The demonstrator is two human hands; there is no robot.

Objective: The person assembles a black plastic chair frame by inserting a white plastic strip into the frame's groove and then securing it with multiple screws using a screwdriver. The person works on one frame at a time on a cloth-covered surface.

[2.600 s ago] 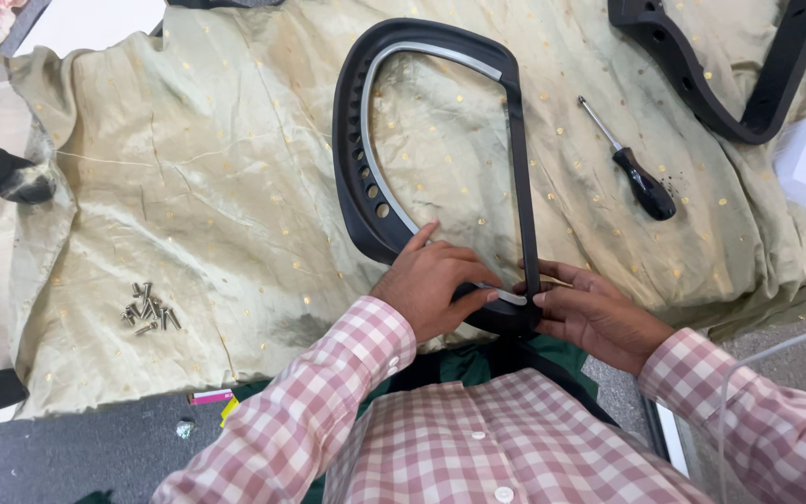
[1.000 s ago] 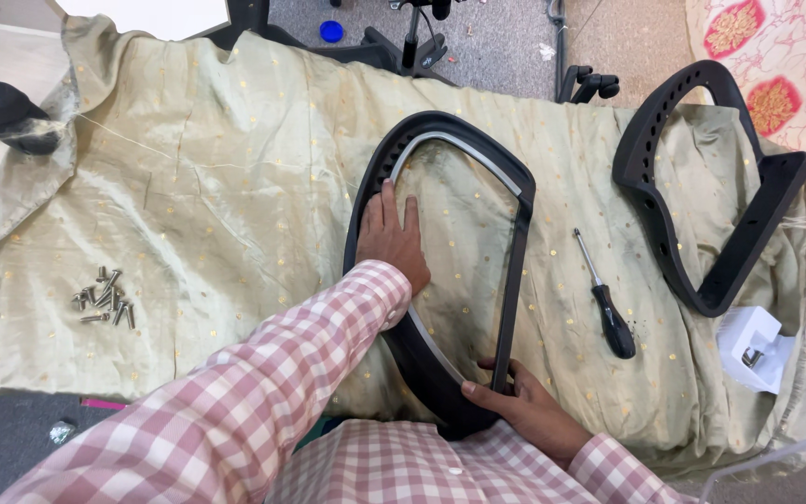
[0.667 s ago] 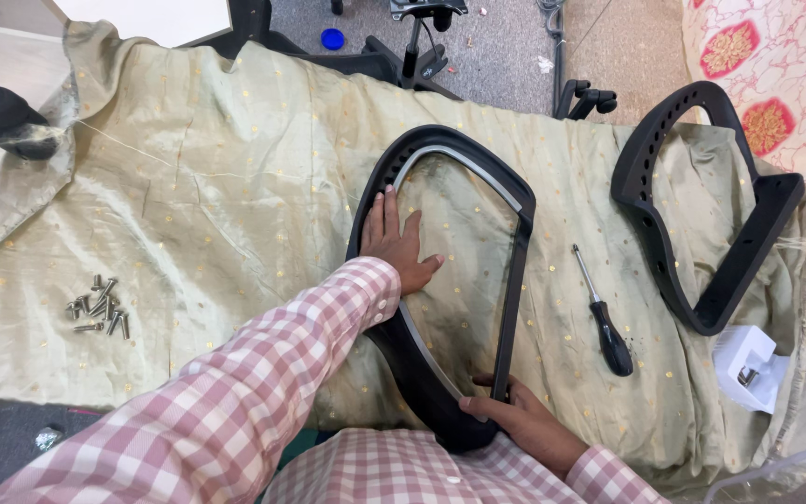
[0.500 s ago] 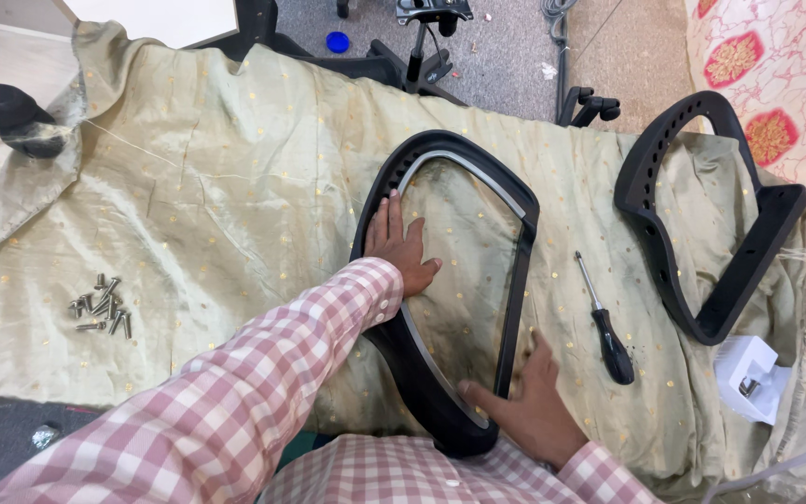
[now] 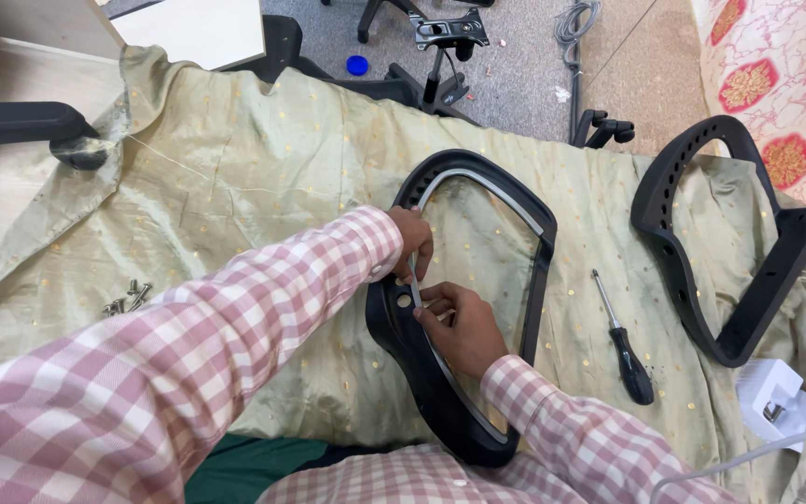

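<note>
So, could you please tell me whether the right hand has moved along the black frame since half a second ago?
Yes. The right hand went from the black frame's near end to its left side, beside the left hand.

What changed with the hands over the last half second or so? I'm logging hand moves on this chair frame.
The right hand left the frame's near right corner and moved up to the left rim, meeting the left hand; both now pinch the pale strip lining the black frame. The left hand stayed on that rim. The screwdriver, screws and second frame lie as before.

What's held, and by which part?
Both hands, left and right, pinch the pale strip lining the black frame, on its left inner edge.
</note>
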